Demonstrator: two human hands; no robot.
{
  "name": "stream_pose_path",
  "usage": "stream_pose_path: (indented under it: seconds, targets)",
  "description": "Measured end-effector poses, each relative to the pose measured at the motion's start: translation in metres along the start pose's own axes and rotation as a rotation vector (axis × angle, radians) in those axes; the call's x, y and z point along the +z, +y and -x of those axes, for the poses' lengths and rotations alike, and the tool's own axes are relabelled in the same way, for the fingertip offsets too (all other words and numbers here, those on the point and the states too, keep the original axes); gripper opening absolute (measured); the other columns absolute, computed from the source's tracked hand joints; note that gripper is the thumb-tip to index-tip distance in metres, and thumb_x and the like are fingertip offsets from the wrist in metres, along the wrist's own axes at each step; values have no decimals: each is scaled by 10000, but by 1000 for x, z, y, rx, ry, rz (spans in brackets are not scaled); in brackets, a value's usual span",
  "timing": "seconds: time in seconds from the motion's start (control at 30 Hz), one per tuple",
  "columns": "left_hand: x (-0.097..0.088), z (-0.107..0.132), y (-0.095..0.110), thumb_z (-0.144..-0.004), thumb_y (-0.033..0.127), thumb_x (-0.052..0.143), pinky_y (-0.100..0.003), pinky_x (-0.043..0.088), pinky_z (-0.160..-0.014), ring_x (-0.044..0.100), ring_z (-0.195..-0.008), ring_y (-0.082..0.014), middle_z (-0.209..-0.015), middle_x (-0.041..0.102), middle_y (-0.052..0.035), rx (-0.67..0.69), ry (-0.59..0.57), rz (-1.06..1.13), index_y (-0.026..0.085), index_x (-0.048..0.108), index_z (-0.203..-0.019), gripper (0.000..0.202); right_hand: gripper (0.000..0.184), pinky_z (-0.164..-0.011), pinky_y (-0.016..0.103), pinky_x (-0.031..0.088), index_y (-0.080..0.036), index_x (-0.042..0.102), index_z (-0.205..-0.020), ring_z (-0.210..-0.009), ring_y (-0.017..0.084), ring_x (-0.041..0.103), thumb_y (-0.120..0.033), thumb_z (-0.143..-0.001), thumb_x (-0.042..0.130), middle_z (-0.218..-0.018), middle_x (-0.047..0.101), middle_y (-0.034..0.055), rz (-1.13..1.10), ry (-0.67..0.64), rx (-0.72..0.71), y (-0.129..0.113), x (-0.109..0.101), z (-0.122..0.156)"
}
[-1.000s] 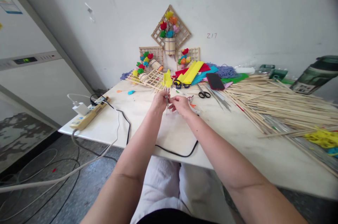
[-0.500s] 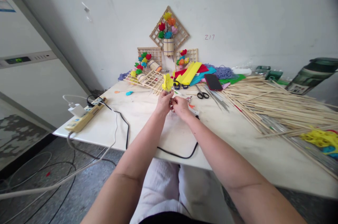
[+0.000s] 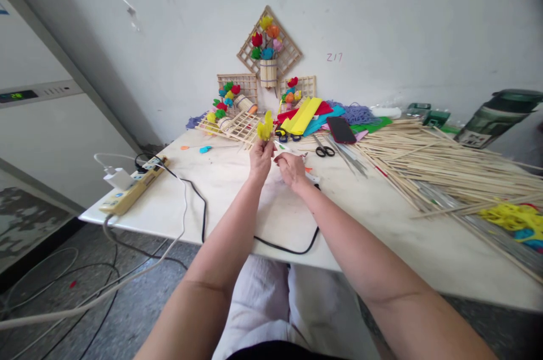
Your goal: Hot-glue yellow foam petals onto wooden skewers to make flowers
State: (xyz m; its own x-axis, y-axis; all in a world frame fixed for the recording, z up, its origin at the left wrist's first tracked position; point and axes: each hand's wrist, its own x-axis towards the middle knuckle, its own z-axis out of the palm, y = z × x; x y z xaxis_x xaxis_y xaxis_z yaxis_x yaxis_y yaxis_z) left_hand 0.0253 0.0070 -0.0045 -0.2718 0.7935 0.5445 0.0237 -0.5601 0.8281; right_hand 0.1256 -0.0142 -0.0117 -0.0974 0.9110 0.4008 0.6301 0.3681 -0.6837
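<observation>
My left hand (image 3: 260,162) is closed around the lower end of a bunch of yellow paper petals (image 3: 265,126), which point upward over the table. Just to the right, my right hand (image 3: 291,170) is closed with its fingertips pinched, a small gap away from the left. Whatever sits between those fingertips is too small to make out. Behind the right hand lies a pair of pliers or a similar small tool, mostly covered. Black-handled scissors (image 3: 324,151) rest on the table to the right, and blue-handled scissors (image 3: 289,137) lie behind the hands.
Finished stick lattices with paper flowers (image 3: 268,73) lean against the wall. Folded crepe paper (image 3: 302,117), a phone (image 3: 341,130) and many thin wooden sticks (image 3: 441,165) spread rightward, near a dark bottle (image 3: 496,120). A power strip (image 3: 134,186) with cables sits at the left edge.
My hands have come apart: the left has shifted slightly left with the yellow petals, which now tilt a little, while the right stays pinched beside it. The view has turned slightly.
</observation>
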Motion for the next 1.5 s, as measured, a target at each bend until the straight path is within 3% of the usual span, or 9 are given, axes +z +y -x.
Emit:
stream_pose_path:
  seconds: [0.2,0.3,0.43,0.6,0.77,0.93,1.13,1.27,1.5]
  targets:
    - [-17,-4,-2,-791,338,551,-213,310,-557,380,-554,-86,-585,431,39,166,-11,-354,181,580,-772,161,311,-673,288,469,-185,624,-768,-785,187,617,-420,-804,422,-776,664,48,-503,239,180,17,1,-14]
    - [-23,-4,1,-781,389,556,-226,267,-529,351,-530,-90,-549,404,41,156,-19,-565,182,570,-709,219,458,-646,285,487,-163,611,-873,-811,182,625,-555,-802,387,-923,657,85,-802,372,206,21,-7,-23]
    - [-24,-1,2,-784,373,541,-234,271,-548,418,-565,-107,-576,484,22,118,-113,-809,188,585,-695,211,557,-800,332,490,-166,597,-1073,-981,194,609,-606,-801,390,-1177,592,110,-943,480,106,30,-22,-33]
    - [-18,3,1,-786,357,546,-247,304,-586,543,-673,-147,-695,621,-18,91,-295,-1032,205,630,-776,174,590,-939,388,432,-207,567,-1199,-1154,212,535,-614,-843,331,-1275,545,92,-896,415,-24,35,-30,-35]
    - [-16,4,1,-801,368,523,-267,304,-585,598,-749,-190,-754,665,-47,79,-408,-1185,213,635,-799,192,554,-994,372,391,-194,627,-1130,-1122,213,558,-609,-834,408,-1186,618,77,-753,271,-139,16,-25,-21]
    - [-18,2,0,-799,360,522,-270,318,-600,617,-789,-203,-802,683,-47,68,-373,-1233,224,632,-872,189,589,-950,394,425,-164,680,-1006,-1037,244,595,-652,-811,413,-1042,678,94,-631,208,-125,3,-17,-11]
    - [-14,6,0,-777,377,545,-281,342,-619,616,-786,-223,-786,677,-68,59,-341,-1248,220,641,-825,191,675,-1087,397,299,-196,545,-1252,-1275,224,427,-671,-850,285,-1364,491,97,-527,247,-260,1,-13,-12]
    - [-12,8,0,-786,314,530,-286,345,-621,616,-767,-229,-778,670,-86,62,-333,-1226,217,645,-812,153,716,-1127,381,231,-212,497,-1308,-1327,204,362,-696,-842,250,-1401,458,77,-398,88,-347,-4,-13,-10]
    - [-10,9,-1,-755,315,572,-278,358,-634,607,-767,-218,-773,667,-82,97,-316,-1165,219,638,-792,122,702,-1123,378,237,-213,477,-1326,-1327,186,363,-652,-880,157,-1408,451,66,-409,181,-305,1,-13,-12]
